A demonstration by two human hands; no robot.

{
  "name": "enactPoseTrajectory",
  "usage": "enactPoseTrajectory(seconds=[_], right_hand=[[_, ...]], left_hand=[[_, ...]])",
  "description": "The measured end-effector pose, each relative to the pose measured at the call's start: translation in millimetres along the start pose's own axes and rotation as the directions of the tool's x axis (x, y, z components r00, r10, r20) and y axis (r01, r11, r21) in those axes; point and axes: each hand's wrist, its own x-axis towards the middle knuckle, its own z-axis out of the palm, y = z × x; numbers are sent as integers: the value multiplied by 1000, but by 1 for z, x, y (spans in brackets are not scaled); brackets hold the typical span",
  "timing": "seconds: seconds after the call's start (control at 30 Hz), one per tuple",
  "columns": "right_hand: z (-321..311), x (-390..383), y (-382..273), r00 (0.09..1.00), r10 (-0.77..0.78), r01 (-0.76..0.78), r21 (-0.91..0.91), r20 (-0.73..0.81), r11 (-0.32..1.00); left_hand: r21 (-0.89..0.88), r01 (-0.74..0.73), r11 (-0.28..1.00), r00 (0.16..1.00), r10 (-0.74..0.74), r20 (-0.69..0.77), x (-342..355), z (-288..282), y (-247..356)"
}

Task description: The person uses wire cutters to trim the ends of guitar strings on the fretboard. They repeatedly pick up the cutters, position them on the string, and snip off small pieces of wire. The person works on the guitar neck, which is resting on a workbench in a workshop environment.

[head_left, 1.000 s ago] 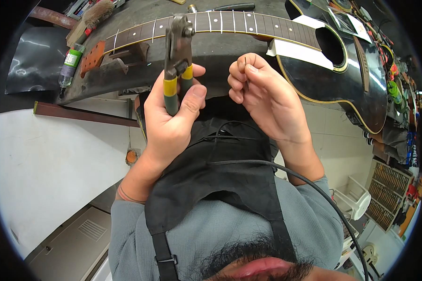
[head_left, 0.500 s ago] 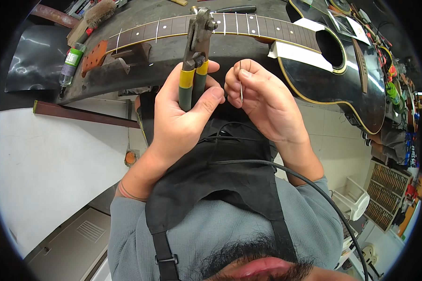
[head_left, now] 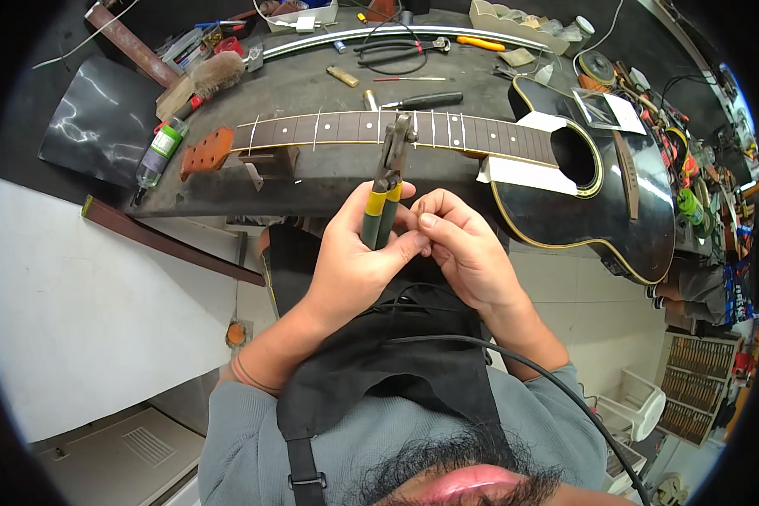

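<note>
The left hand point(head_left: 346, 261) is closed in a full fist around the yellow-and-green handles of a pair of steel nipping pliers point(head_left: 385, 190), holding the tool upright so its head points toward twelve o'clock. The head reaches the near edge of the dark rosewood fretboard with pale frets point(head_left: 396, 128), which seems a ready grip rather than a cutting one, since the handles lie pressed together. The right hand point(head_left: 468, 253) sits just beside it at three o'clock, its fingertips point(head_left: 426, 223) pinched together against the left thumb. Whether something thin lies between them I cannot tell.

The fretboard belongs to a glossy black acoustic guitar point(head_left: 599, 194) lying flat across a dark grey workbench point(head_left: 312, 88), its body toward three o'clock and its orange-brown headstock point(head_left: 207, 152) toward nine o'clock, which keeps the neck square in front of the person. White paper strips point(head_left: 527, 173) cover the top beside the soundhole.

Toward ten o'clock lie a green-labelled clear bottle point(head_left: 158, 156) and a bristle brush point(head_left: 215, 74). At twelve o'clock lie a black-handled screwdriver point(head_left: 426, 100) and loose hand tools. A black apron point(head_left: 388, 354) hangs below the hands, and nothing stands between them and the neck.
</note>
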Motion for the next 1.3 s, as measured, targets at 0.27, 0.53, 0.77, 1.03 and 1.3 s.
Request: enactPoseTrajectory(seconds=[0.27, 0.53, 0.77, 1.03, 1.3], right_hand=[[-3, -12, -7, 958, -267, 287, -361, 105, 887], [-2, -17, -20, 836, -390, 541, -701, 387, 464], [-1, -15, -22, 783, -429, 608, -696, 449, 381], [10, -10, -26, 763, -490, 595, -755, 422, 276], [7, 22, -86, 786, -533, 449, -882, 313, 145]], left_hand=[[-169, 134, 976, 990, -124, 70, 4, -6, 10], [-288, 203, 936, 976, -170, 136, 5, -12, 23], [-340, 271, 901, 955, -207, 212, 3, -18, 26], [-464, 329, 822, 922, -173, 347, 10, -26, 18], [192, -69, 979, 760, -73, 645, 34, -74, -28]])
